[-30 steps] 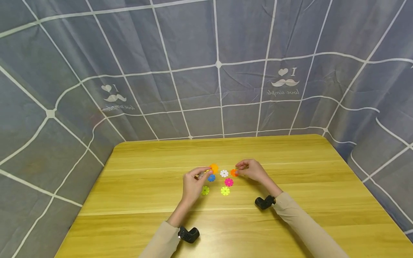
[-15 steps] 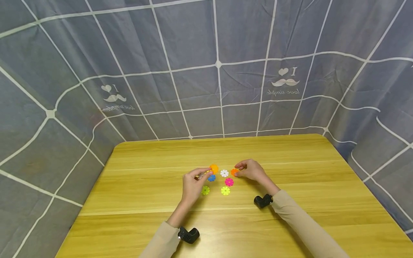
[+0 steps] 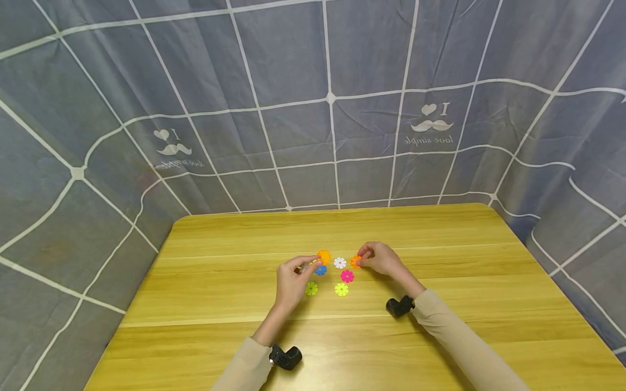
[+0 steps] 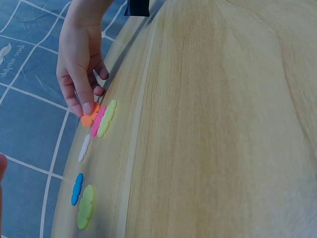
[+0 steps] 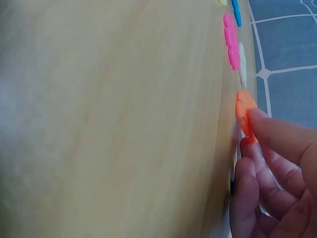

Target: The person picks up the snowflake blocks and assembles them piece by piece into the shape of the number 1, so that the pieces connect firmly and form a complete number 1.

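Note:
My left hand (image 3: pixel 291 282) pinches a yellow-orange notched plastic disc (image 3: pixel 324 256) between thumb and fingers, just above a blue disc (image 3: pixel 320 270). On the other side, my right hand (image 3: pixel 383 258) has an orange notched disc (image 3: pixel 355 262) by its edge; in the right wrist view this orange disc (image 5: pixel 245 111) stands tilted under the thumb. Between the hands lies a white disc (image 3: pixel 339 263), with a pink disc (image 3: pixel 347 276) nearer the front. Something yellow shows behind the left fingers, mostly hidden. Only a sliver of the left hand appears in the left wrist view.
Two yellow-green discs, one at left (image 3: pixel 311 288) and one at right (image 3: pixel 341 289), lie flat nearer the person. The wooden table (image 3: pixel 220 293) reaches back to a grey curtain (image 3: pixel 303 136) with white lines. A black camera (image 3: pixel 400 307) sits at the right wrist.
The orange disc at my right fingertips has tilted and shifted slightly right. The left hand's yellow-orange disc sits a touch lower. Both arms are otherwise nearly still; the other discs have not moved.

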### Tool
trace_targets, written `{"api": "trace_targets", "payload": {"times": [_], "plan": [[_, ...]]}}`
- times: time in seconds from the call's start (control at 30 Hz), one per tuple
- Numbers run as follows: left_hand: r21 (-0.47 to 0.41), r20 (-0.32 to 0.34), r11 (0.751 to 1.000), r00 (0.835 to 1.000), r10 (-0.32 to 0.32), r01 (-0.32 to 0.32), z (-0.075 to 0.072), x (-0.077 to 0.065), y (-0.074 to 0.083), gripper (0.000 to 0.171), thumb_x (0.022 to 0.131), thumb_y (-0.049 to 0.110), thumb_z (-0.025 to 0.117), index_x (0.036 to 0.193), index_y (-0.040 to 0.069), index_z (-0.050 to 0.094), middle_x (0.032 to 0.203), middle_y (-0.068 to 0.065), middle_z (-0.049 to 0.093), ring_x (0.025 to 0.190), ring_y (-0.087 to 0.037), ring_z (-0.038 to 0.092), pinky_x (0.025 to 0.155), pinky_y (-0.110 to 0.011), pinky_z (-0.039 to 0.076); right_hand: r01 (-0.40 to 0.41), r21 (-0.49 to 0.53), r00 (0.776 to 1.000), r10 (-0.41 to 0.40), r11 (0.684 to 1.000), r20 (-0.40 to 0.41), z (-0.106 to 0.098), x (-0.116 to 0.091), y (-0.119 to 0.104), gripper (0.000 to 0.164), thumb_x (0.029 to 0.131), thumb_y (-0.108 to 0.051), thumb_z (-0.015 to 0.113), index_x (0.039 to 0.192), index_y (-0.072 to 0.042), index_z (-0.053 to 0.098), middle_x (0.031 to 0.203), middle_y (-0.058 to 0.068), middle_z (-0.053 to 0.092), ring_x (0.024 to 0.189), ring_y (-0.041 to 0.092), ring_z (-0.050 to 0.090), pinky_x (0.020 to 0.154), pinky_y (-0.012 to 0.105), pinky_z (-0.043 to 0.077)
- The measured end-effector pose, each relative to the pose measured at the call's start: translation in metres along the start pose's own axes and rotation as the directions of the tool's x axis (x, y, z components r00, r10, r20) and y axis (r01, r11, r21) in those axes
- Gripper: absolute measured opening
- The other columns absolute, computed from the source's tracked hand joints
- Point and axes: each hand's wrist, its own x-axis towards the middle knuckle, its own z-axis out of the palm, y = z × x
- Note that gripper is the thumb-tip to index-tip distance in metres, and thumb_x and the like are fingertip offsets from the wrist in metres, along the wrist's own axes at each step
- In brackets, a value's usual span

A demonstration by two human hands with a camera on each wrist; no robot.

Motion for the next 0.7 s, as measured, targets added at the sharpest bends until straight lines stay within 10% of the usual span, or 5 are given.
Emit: {"api": "trace_targets", "payload": {"times": [0.4, 0.7], "plan": [[-0.004, 0.015, 1.000, 1.000, -0.018, 0.018, -0.001, 0.000, 0.001, 0.015, 0.083, 0.006, 0.073, 0.094, -0.004, 0.074, 0.053, -0.010, 0.042, 0.049, 0.001, 0.024, 0.048, -0.014, 0.022, 0.099, 0.025, 0.995, -0.099, 0.995, 0.000, -0.003, -0.010, -0.004, 0.014, 0.090, -0.011, 0.066, 0.101, -0.002, 0.071, 0.089, 0.009, 0.068, 0.067, 0.014, 0.055, 0.058, 0.024, 0.046], [0.017, 0.019, 1.000, 1.000, -0.005, 0.004, 0.006, 0.002, -0.032, 0.016, 0.083, 0.013, 0.074, 0.095, 0.003, 0.076, 0.077, -0.015, 0.072, 0.044, 0.004, 0.021, 0.043, -0.014, 0.021, 0.157, 0.046, 0.985, -0.153, 0.986, -0.082, -0.007, -0.021, -0.022, 0.017, 0.090, -0.015, 0.066, 0.103, -0.006, 0.072, 0.090, 0.008, 0.070, 0.061, 0.011, 0.050, 0.054, 0.023, 0.040]]}}
